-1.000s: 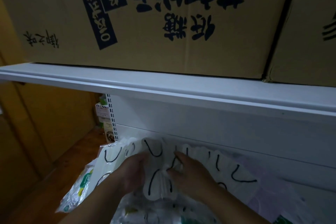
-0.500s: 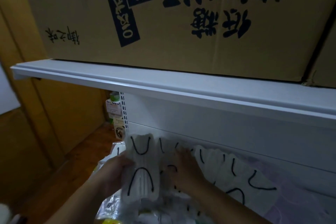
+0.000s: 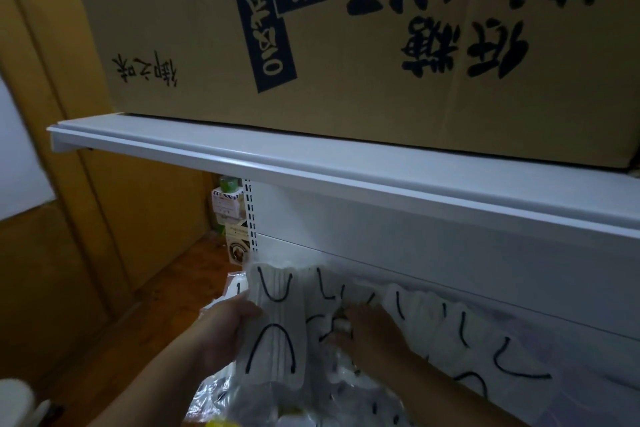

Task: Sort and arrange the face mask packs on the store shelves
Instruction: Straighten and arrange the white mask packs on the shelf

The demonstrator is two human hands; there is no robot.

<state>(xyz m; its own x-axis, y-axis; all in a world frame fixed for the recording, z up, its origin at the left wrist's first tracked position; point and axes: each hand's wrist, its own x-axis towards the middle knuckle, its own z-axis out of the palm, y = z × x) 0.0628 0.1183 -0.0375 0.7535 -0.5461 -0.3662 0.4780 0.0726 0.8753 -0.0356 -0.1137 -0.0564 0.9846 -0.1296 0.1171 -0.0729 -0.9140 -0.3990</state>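
Note:
A row of white face mask packs with black ear loops (image 3: 446,326) stands leaning against the white back panel of the lower shelf. My left hand (image 3: 225,333) grips the leftmost pack (image 3: 277,322) by its left edge and holds it upright. My right hand (image 3: 367,329) reaches in among the packs just to the right of it, fingers curled on a pack (image 3: 325,319) in the middle of the row. More packs in clear plastic (image 3: 242,399) lie below my hands.
A white shelf board (image 3: 311,170) juts out above my hands and carries a big cardboard box (image 3: 346,45) with dark print. Small boxed goods (image 3: 232,218) stand at the shelf's left end. Wooden panels (image 3: 114,218) and floor lie to the left.
My left hand has drawn the leftmost pack out and stood it upright in front of the row. The view has shifted left.

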